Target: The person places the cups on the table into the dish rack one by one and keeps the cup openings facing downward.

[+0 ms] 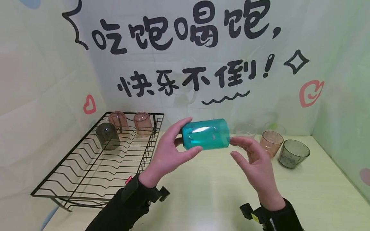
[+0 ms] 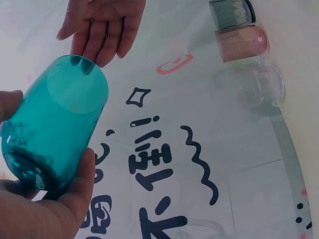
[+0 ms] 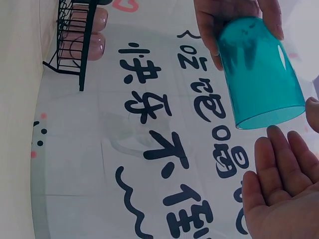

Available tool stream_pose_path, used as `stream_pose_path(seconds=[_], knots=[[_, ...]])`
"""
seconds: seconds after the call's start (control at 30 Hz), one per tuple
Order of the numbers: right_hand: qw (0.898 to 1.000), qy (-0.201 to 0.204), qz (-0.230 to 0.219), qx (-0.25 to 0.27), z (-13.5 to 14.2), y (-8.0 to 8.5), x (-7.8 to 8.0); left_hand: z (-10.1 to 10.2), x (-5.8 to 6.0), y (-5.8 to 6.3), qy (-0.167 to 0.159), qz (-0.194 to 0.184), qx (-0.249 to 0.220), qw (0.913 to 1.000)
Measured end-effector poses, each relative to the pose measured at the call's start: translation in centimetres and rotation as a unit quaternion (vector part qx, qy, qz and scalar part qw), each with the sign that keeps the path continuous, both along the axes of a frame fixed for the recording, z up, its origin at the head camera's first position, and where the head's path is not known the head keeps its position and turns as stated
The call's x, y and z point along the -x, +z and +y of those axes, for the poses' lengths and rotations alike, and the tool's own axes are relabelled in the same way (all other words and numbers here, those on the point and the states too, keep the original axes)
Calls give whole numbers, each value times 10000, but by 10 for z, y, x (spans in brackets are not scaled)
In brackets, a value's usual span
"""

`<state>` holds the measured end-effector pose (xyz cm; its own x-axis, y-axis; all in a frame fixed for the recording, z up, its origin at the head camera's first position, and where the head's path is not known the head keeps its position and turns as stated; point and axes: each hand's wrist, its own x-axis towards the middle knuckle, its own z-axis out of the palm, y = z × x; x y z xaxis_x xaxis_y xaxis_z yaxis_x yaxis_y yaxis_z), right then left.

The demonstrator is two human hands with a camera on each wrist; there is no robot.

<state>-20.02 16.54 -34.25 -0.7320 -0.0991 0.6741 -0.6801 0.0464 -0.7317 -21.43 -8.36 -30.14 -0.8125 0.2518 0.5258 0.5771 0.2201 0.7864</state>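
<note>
A translucent teal cup (image 1: 206, 134) lies on its side in the air, above the table. My left hand (image 1: 169, 152) grips it around its base end, thumb on the near side and fingers on the far side. The cup's open mouth faces my right hand (image 1: 257, 166). In the right wrist view the right fingers (image 3: 281, 162) stretch loosely toward the rim of the cup (image 3: 261, 74). Through the wall of the cup (image 2: 57, 119) in the left wrist view, some right fingertips show just past the rim. I cannot tell whether they touch it.
On the left stands a black wire rack (image 1: 86, 170) bearing a dark grey cup (image 1: 107, 136) and two pink cups (image 1: 142, 122), upside down. At the back right are a clear glass (image 1: 244, 131), a pinkish-orange cup (image 1: 270, 143) and a grey cup (image 1: 294, 154). A printed cloth wall (image 1: 179, 112) rises behind.
</note>
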Motion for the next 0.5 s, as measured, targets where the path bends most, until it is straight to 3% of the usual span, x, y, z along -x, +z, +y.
stream_pose_path(seconds=[0.5], knots=[[9998,65,152,-83,11,-2,5,-13,-1,4,238,-14,60,9997]])
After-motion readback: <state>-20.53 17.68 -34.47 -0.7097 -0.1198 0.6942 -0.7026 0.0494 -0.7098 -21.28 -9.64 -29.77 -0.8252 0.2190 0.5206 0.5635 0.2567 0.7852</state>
